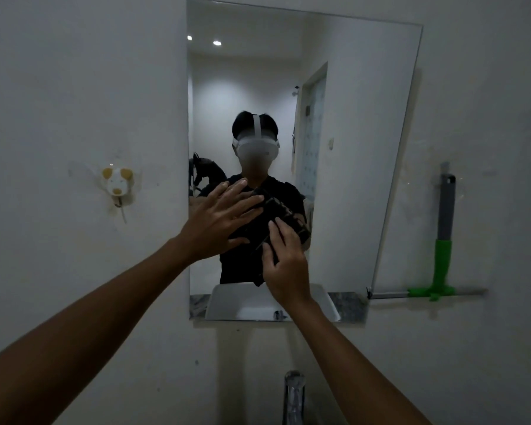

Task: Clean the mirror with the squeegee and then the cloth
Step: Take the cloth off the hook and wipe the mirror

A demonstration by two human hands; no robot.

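- Both hands hold a dark cloth point(259, 228) against the mirror point(350, 118): left hand point(219, 219) spread, right hand point(284, 262) gripping.
- The squeegee point(440, 262) hangs at 3 o'clock.

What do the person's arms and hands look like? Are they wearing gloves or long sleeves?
No gloves and no long sleeves. The left hand and the right hand are bare, and both forearms are uncovered all the way to the edge of the picture. No watch, ring or bracelet shows. In the rectangular wall mirror, the reflection shows a black short-sleeved shirt.
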